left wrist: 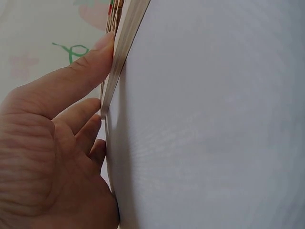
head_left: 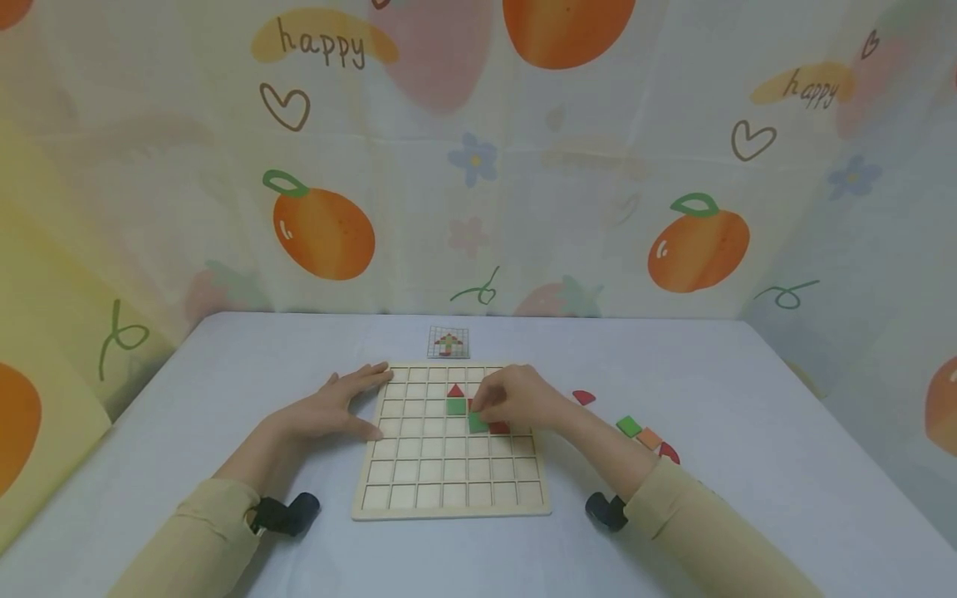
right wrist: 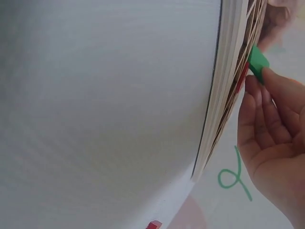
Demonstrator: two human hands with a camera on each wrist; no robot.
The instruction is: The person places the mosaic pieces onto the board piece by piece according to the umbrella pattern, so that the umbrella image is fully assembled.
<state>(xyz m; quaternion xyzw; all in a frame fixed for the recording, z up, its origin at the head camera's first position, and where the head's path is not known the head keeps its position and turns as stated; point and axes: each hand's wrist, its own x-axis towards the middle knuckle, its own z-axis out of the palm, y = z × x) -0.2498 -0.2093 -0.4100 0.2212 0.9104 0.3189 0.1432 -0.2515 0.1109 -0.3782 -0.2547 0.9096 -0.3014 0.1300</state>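
A pale wooden board (head_left: 407, 472) with a square grid lies flat. My left hand (head_left: 323, 411) rests at the board's left edge, fingers extended, thumb against the rim. Above the board's upper right part, my right hand (head_left: 522, 397) pinches a green square tile (right wrist: 259, 62), which stands tilted at the grid in the right wrist view. Left of these fingers, a red triangle (head_left: 455, 390) sits directly above another green square (head_left: 456, 407). A red piece (head_left: 499, 428) lies in a cell under the right hand, partly hidden by it.
Behind the board lies a small picture card (head_left: 449, 342) showing a coloured pattern on a grid. On the white table to the right are a red curved piece (head_left: 584, 397), a green tile (head_left: 629, 426), an orange tile (head_left: 650, 438) and another red curved piece (head_left: 669, 453).
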